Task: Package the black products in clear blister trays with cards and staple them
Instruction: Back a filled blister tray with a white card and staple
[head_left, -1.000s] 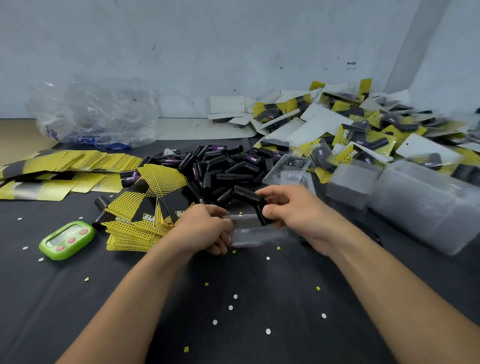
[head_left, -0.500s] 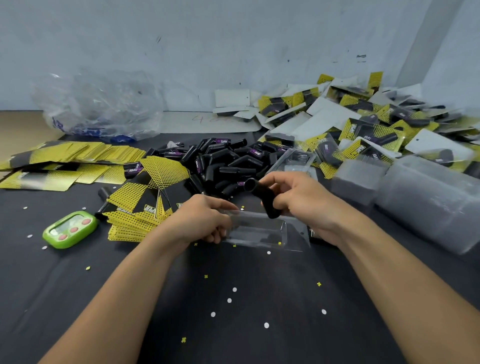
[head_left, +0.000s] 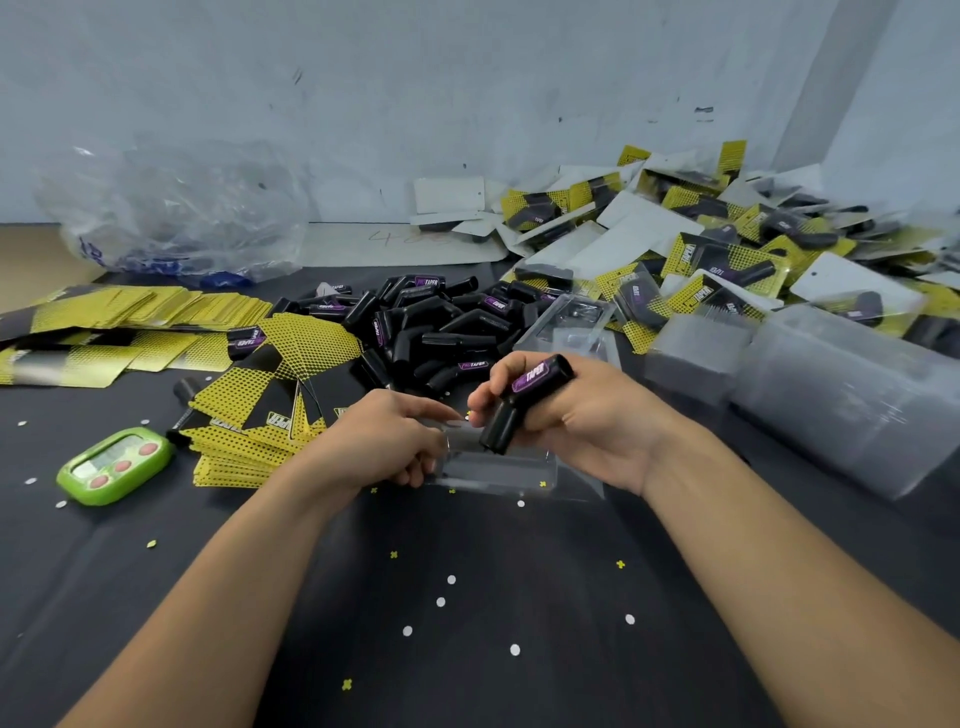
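A dark worktop (head_left: 467, 649) is seen strewn with small paper dots. At its far right a pile of finished packs (head_left: 727, 249) is heaped against the wall, with stacked empty trays (head_left: 841, 405) lying in front of it. A crumpled plastic bag (head_left: 171, 218) is seen at the far left. A heap of black products (head_left: 441, 327) lies in the middle, and yellow cards (head_left: 119, 322) are spread to its left. A green timer (head_left: 117, 465) lies near the left forearm.

Both forearms are stretched forward and angled inward, so that the hands meet just before the heap. The left hand (head_left: 384, 441) is turned palm down; the right hand (head_left: 587, 421) is tilted with its thumb side up.

Compared with half a second ago, the held piece has been turned so that its purple label now faces the camera; the tray has been kept in much the same place.

A clear blister tray (head_left: 498, 467) is pinched at its left edge by the curled fingers of the left hand. An angled black product (head_left: 519, 410) is gripped by the right hand, its lower end pointed down over the tray; whether contact is made cannot be told.
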